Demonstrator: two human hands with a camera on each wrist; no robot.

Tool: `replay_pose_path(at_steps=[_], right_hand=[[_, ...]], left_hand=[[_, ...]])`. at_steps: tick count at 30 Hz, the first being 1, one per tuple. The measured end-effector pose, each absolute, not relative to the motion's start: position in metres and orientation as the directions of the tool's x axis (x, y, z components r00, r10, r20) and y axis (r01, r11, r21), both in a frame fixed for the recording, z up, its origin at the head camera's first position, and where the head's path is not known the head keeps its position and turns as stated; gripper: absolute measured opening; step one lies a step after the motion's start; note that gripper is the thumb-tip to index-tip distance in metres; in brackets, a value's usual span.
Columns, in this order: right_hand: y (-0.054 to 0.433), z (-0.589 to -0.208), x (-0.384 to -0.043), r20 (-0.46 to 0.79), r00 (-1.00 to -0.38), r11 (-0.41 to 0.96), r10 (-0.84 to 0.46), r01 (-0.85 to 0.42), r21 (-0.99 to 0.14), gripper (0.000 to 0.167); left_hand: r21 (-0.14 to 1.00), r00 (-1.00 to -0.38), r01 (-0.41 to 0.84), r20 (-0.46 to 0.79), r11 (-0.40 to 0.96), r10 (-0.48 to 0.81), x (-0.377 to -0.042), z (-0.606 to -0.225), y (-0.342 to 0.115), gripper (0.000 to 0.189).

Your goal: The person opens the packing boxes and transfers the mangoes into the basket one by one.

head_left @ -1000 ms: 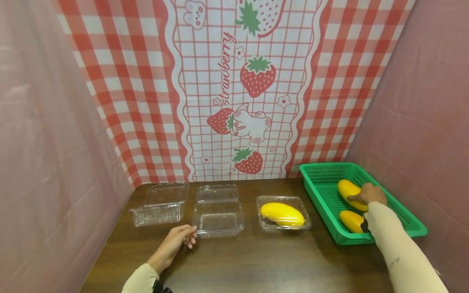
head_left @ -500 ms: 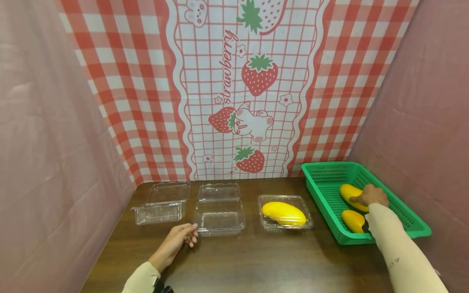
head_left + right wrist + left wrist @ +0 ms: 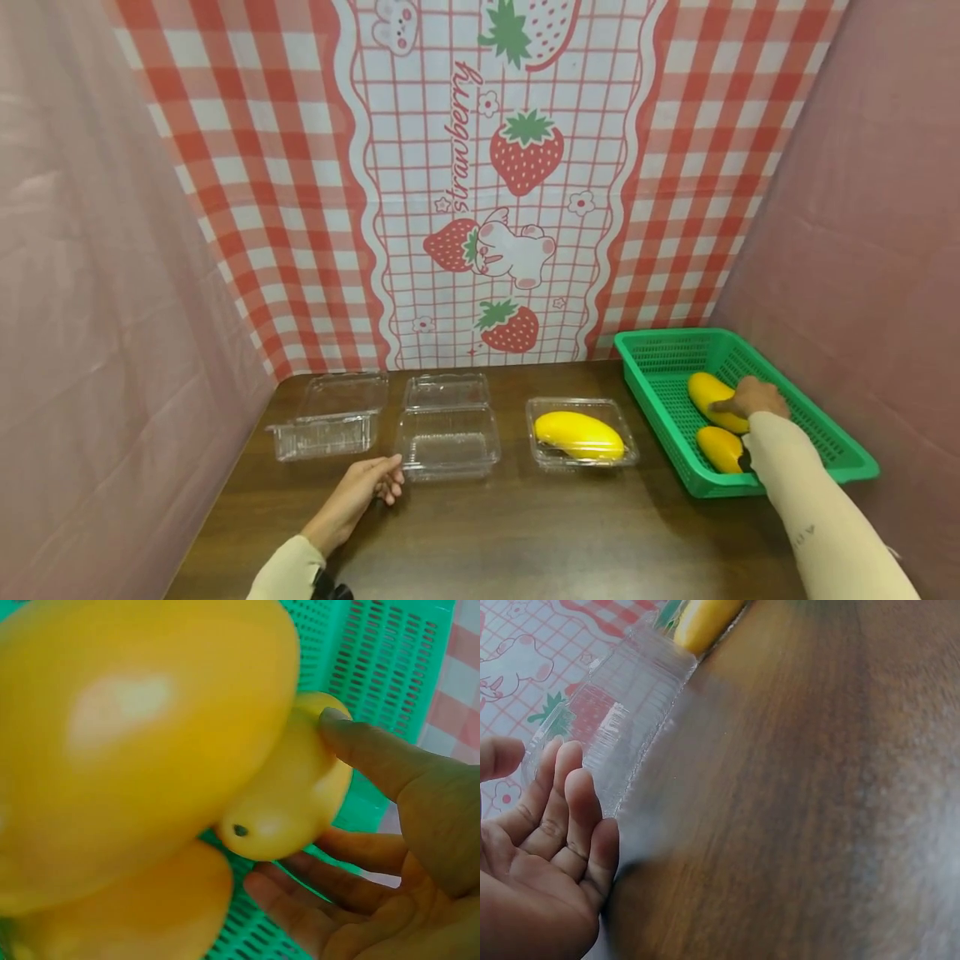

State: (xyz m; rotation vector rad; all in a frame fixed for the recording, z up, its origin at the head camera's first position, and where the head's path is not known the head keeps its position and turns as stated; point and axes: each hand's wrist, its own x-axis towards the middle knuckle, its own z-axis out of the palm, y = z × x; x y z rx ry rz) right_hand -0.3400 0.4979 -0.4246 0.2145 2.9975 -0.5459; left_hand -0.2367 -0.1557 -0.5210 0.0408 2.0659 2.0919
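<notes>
My right hand (image 3: pixel 759 397) is in the green basket (image 3: pixel 660 433), gripping a yellow mango (image 3: pixel 708 392). In the right wrist view its thumb lies along one side of that mango (image 3: pixel 289 787) and the fingers curl under the other. Two more mangoes crowd close: a large one (image 3: pixel 150 712) in the foreground and one (image 3: pixel 142 907) below it. My left hand (image 3: pixel 363 492) rests with relaxed fingers at the near left corner of an open clear plastic clamshell box (image 3: pixel 447 442). From the left wrist, the thumb stands apart from the fingers, nothing held between them.
A second open clamshell box (image 3: pixel 324 437) stands farther left on the brown wooden table (image 3: pixel 525 533). Between the middle box and the basket, a closed clamshell (image 3: pixel 581 462) contains a mango (image 3: pixel 579 435). A checked strawberry cloth (image 3: pixel 517 250) hangs behind; pink cloth walls (image 3: pixel 862 250) flank the sides.
The right hand stays on the mango in the basket, with hardly any movement. The left hand keeps its place by the box corner. The head view shifts slightly.
</notes>
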Motion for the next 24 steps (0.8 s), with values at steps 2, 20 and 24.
replay_pose_path(at_steps=[2,20,24], right_hand=[[0.496,-0.421,-0.339,-0.107,-0.988,0.925,0.108,0.14,-0.353,0.063],[0.41,-0.389,-0.326,0.131,-0.98,0.942,-0.151,-0.182,-0.281,0.044],[0.378,-0.385,-0.317,0.198,-0.961,0.938,-0.192,-0.239,-0.25,0.038]], left_hand=[[0.992,-0.979,-0.125,-0.122,-0.007,0.161,-0.237,-0.521,-0.156,0.034],[0.989,-0.958,-0.147,-0.143,0.001,0.249,-0.236,-0.517,-0.156,0.04],[0.993,-0.929,-0.116,-0.117,0.022,0.351,-0.234,-0.518,-0.15,0.036]])
